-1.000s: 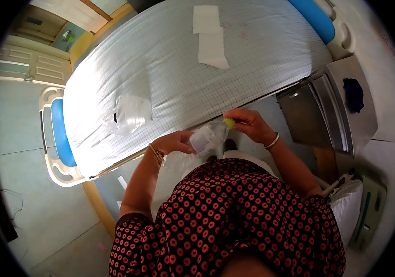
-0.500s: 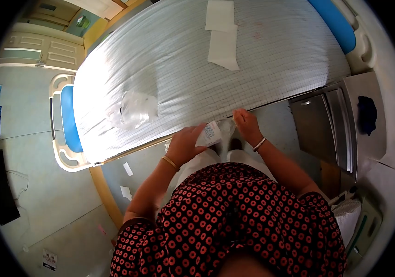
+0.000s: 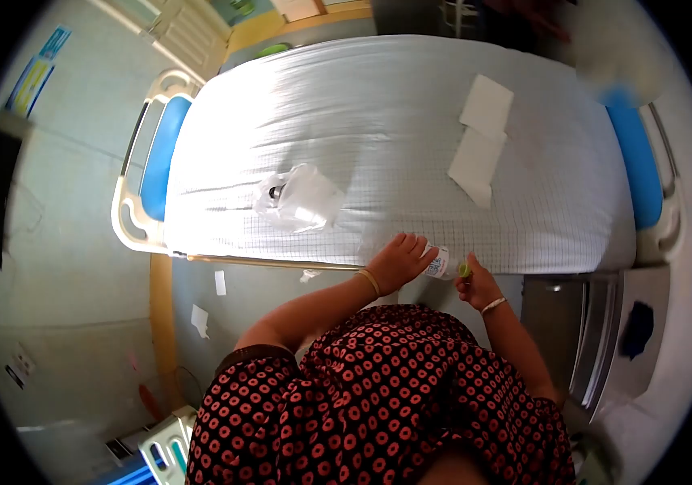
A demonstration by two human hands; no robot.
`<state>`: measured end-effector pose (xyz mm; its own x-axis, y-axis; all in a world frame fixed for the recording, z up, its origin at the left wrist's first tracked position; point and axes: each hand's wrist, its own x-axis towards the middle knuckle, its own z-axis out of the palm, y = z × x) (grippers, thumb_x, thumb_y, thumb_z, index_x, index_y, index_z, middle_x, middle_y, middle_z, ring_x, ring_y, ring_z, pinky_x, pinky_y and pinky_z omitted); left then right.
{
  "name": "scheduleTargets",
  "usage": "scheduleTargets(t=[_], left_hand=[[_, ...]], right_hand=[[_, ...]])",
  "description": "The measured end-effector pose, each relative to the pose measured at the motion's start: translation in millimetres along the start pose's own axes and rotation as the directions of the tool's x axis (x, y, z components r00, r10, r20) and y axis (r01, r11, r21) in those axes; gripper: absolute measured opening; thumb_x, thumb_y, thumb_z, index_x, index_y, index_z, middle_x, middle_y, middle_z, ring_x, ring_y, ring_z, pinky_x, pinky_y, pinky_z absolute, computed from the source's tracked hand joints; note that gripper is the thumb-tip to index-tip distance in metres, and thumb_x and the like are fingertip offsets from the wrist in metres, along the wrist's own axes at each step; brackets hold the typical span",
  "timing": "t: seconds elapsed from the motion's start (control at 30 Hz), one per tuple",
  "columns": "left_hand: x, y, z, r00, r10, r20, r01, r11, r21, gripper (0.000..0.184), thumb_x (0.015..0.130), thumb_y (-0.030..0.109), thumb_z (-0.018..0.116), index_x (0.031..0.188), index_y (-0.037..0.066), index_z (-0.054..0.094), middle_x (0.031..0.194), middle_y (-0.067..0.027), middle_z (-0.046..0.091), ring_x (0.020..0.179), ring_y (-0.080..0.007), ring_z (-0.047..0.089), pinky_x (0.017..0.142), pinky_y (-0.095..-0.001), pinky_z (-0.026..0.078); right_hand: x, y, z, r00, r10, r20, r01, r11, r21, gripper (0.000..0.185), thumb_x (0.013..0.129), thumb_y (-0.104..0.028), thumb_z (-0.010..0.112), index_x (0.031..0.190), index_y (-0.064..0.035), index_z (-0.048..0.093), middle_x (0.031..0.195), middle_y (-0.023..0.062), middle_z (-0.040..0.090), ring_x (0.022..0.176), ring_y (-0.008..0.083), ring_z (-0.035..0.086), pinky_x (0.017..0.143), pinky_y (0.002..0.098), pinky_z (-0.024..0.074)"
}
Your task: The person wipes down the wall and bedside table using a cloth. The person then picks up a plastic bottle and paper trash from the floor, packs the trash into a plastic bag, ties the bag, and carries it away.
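My left hand (image 3: 398,263) is wrapped round a clear plastic bottle (image 3: 439,263) with a printed label, held near the bed's front edge. The bottle lies roughly sideways, its neck toward the right. At that end, the fingers of my right hand (image 3: 478,286) are closed on the yellow-green cap (image 3: 465,271). Whether the cap is still seated on the neck cannot be made out. On the bed (image 3: 386,145), to the left of my hands, sits a clear plastic bag (image 3: 305,198) with a dark round thing showing in it. White paper sheets (image 3: 477,162) lie on the sheet farther right.
Blue and cream end boards (image 3: 164,158) stand at both ends of the bed. A metal cabinet (image 3: 645,323) with a dark cloth (image 3: 636,330) on it is at the right. Paper scraps (image 3: 200,320) lie on the floor at the left.
The view has swung round, so the bed lies more level. Both hands with the bottle are now over the bed's edge, and the label and cap show more clearly.
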<state>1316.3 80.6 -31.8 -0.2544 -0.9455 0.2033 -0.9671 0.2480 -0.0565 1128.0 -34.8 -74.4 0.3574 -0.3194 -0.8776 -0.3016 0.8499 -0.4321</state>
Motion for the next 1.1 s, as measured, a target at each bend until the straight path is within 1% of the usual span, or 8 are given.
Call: scheduleTargets(t=[0.23,0.3,0.33,0.43,0.53,0.73,0.97,1.1], left_hand=[[-59,-104,-38,0.901,-0.346,-0.262,0.355,0.935,-0.014,0.052,0.059,0.030,0.070,0.103,0.008,0.054,0.114,-0.0101,0.044,0.106,-0.0269,0.040,0.086,-0.0439,0.032],[-103,-155,-36,0.466,-0.879,-0.099,0.851,0.476,-0.221,0.053,0.059,0.022,0.072,0.104,0.003,0.052,0.116,-0.0144,0.043,0.107,-0.0318,0.039,0.087,-0.0405,0.032],[-130,-175,-36,0.503,-0.803,-0.319,0.843,0.538,-0.023,0.062,0.060,0.021,0.072,0.112,0.001,0.046,0.116,-0.0181,0.042,0.108,-0.0333,0.038,0.090,-0.0407,0.031],[-178,-211,-21,0.266,-0.963,-0.035,0.956,0.269,-0.116,0.059,0.066,0.023,0.069,0.117,0.005,0.045,0.123,-0.0178,0.038,0.117,-0.0337,0.030,0.096,-0.0437,0.027],[-196,-228,-6,0.330,-0.944,-0.004,0.943,0.330,-0.053,0.038,0.069,0.020,0.066,0.102,0.005,0.055,0.107,-0.0171,0.052,0.104,-0.0325,0.044,0.088,-0.0411,0.036],[-186,-245,0,0.326,-0.942,0.077,0.575,0.133,-0.807,0.015,0.086,0.012,0.048,0.089,0.003,0.060,0.074,-0.0008,0.059,0.071,-0.0058,0.050,0.068,-0.0211,0.042],[-146,-234,-25,0.530,-0.818,0.222,0.355,-0.024,-0.935,0.016,0.086,0.008,0.046,0.094,0.002,0.059,0.085,-0.0014,0.058,0.079,-0.0069,0.050,0.071,-0.0214,0.043],[-119,-220,-30,0.546,-0.837,-0.047,0.293,0.243,-0.925,0.014,0.080,0.005,0.049,0.089,-0.002,0.058,0.083,-0.0058,0.059,0.073,-0.0124,0.054,0.067,-0.0233,0.043]], right_hand=[[-4,-70,56,0.873,-0.475,0.115,0.483,0.874,-0.057,0.019,0.083,-0.024,0.051,0.081,-0.0052,0.047,0.062,0.0064,0.053,0.049,0.0108,0.050,0.040,0.0236,0.0427],[-9,-89,80,0.790,-0.607,0.083,0.613,0.779,-0.132,0.018,0.083,-0.022,0.050,0.082,-0.0044,0.047,0.064,0.0062,0.054,0.049,0.0099,0.050,0.040,0.0227,0.0427],[-10,-96,93,0.749,-0.653,0.113,0.663,0.733,-0.151,0.018,0.083,-0.021,0.051,0.084,-0.0036,0.048,0.065,0.0049,0.053,0.050,0.0090,0.050,0.041,0.0212,0.0424],[-16,-114,144,0.675,-0.709,0.205,0.737,0.635,-0.232,0.018,0.082,-0.020,0.053,0.086,-0.0029,0.048,0.067,0.0035,0.053,0.051,0.0082,0.049,0.043,0.0201,0.0423],[-9,-120,181,0.668,-0.694,0.268,0.743,0.598,-0.301,0.019,0.081,-0.019,0.055,0.089,-0.0027,0.049,0.068,0.0021,0.053,0.053,0.0072,0.050,0.044,0.0193,0.0420],[-6,-112,232,0.520,-0.746,0.416,0.830,0.325,-0.454,0.022,0.077,-0.016,0.061,0.091,-0.0018,0.050,0.065,0.0001,0.052,0.052,0.0048,0.046,0.047,0.0180,0.0398],[-25,-124,278,0.106,-0.791,0.603,0.821,-0.273,-0.502,0.026,0.072,-0.011,0.064,0.093,-0.0031,0.052,0.076,0.0096,0.056,0.061,0.0178,0.054,0.055,0.0263,0.0441],[-28,-126,300,0.056,-0.636,0.770,0.739,-0.492,-0.460,0.030,0.068,-0.014,0.065,0.094,-0.0040,0.053,0.080,0.0126,0.056,0.070,0.0252,0.056,0.059,0.0332,0.0460]])
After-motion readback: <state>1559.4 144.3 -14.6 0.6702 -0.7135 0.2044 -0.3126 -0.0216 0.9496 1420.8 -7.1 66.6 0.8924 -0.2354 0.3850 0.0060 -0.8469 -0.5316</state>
